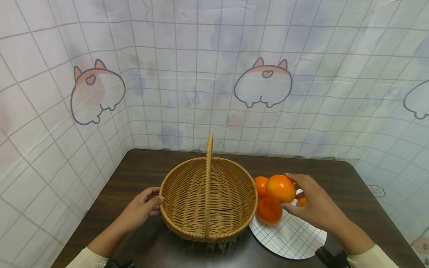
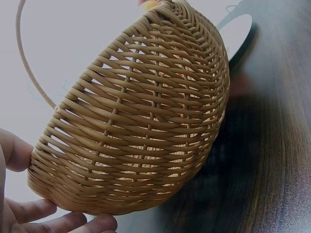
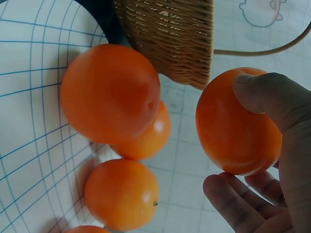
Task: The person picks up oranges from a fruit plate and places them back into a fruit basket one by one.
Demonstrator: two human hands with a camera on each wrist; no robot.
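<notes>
A round wicker basket (image 1: 184, 201) with a tall arched handle (image 1: 208, 178) stands at the middle of the table, nothing visible inside it. At its left side my left hand (image 1: 142, 208) grips the rim, thumb over the edge and fingers against the outer weave (image 2: 131, 126). My right hand (image 1: 313, 203) holds a smooth, glossy orange (image 1: 280, 188) between thumb and fingers, raised close to the basket's right rim. Below it, several more oranges (image 3: 111, 94) lie on a white plate (image 1: 298, 240) with a blue grid pattern; the hand partly hides one orange (image 1: 302, 201) there.
The dark wood-grain table (image 1: 151, 245) carries the basket and, close on its right, the plate. A pale gridded curtain (image 1: 167, 93) with cartoon animal prints hangs behind the table and along both sides.
</notes>
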